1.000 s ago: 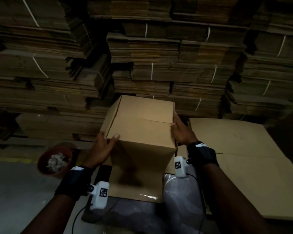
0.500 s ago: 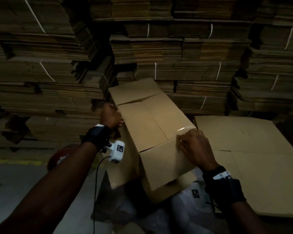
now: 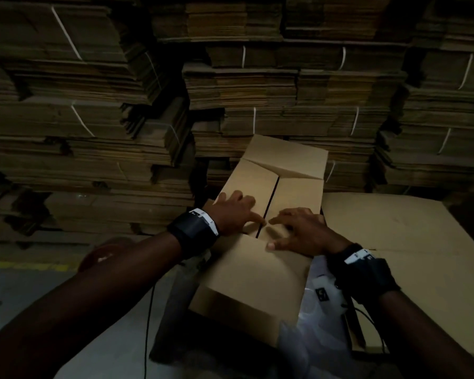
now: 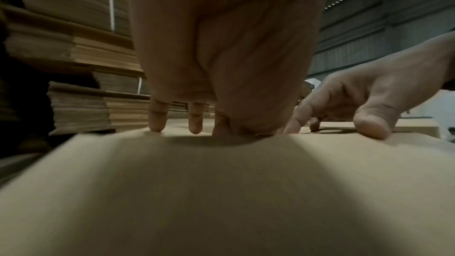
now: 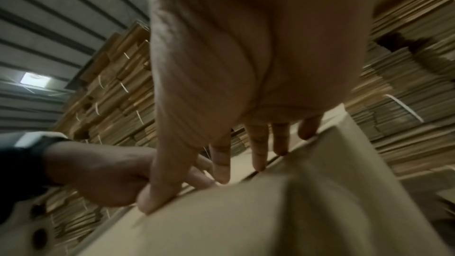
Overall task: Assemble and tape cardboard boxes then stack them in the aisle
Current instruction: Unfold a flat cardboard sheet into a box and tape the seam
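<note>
Both hands spread flat on the box [image 3: 260, 269] directly ahead, left hand [image 3: 237, 212] and right hand [image 3: 298, 231] flanking the flap seam [image 3: 270, 203], which runs straight away from them.

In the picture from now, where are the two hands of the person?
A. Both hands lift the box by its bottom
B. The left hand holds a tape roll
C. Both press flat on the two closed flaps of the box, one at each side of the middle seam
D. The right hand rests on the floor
C: the left hand and the right hand press with spread fingers on the flaps of the box, either side of the seam.
</note>
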A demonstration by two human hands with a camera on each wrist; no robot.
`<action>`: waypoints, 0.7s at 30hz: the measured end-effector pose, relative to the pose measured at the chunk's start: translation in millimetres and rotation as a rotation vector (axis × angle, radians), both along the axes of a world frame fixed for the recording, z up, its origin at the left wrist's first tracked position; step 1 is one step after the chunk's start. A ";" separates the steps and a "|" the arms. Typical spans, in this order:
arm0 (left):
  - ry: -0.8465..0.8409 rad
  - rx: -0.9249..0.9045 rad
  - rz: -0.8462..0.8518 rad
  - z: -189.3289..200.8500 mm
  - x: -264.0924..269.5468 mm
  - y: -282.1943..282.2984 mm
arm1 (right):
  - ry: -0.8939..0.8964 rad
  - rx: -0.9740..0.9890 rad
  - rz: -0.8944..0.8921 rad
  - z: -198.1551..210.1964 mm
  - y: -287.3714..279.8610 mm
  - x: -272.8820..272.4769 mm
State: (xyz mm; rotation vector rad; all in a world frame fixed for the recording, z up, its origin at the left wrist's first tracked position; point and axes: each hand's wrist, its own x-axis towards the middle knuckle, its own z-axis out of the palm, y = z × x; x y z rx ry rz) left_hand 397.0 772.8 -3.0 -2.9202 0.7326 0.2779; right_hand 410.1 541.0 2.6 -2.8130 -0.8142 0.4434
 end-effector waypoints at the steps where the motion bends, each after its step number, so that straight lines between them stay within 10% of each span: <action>1: -0.005 0.005 0.001 2.9 -0.4 -0.2 | 0.007 0.002 0.001 -1.0 -1.9 0.5; 14: -0.080 -0.370 0.036 41.6 -7.8 23.0 | -0.089 -0.190 0.006 1.7 36.6 -7.3; 21: -0.312 -0.640 0.101 63.7 -20.1 60.3 | -0.132 0.330 -0.077 38.6 14.6 -4.1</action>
